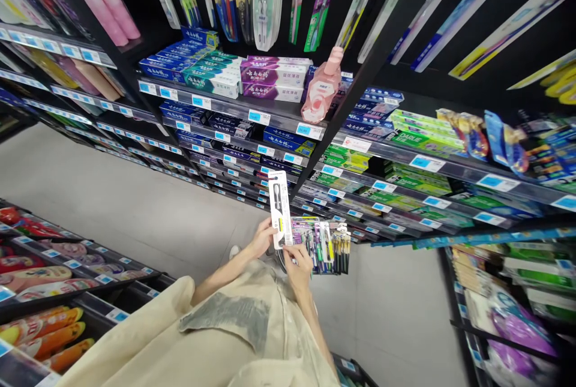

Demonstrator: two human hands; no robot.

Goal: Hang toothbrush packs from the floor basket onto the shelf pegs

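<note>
A white toothbrush package (279,201) with a dark printed panel stands nearly upright in front of my body. My left hand (263,238) pinches its left edge near the lower part. With its fingers closed, my right hand (298,261) grips the bottom corner. Just beyond my right hand, low down, is a display rack (339,249) filled with packaged toothbrushes, partly hidden by the package and that hand.
Ahead, a shelf (216,99) holds purple toothpaste boxes (275,80), green Darlie boxes (427,135) and a pink bottle (321,87). Packaged toothbrushes (267,0) hang above. More shelving (103,282) flanks me at left and right (468,321); grey floor (135,189) lies between.
</note>
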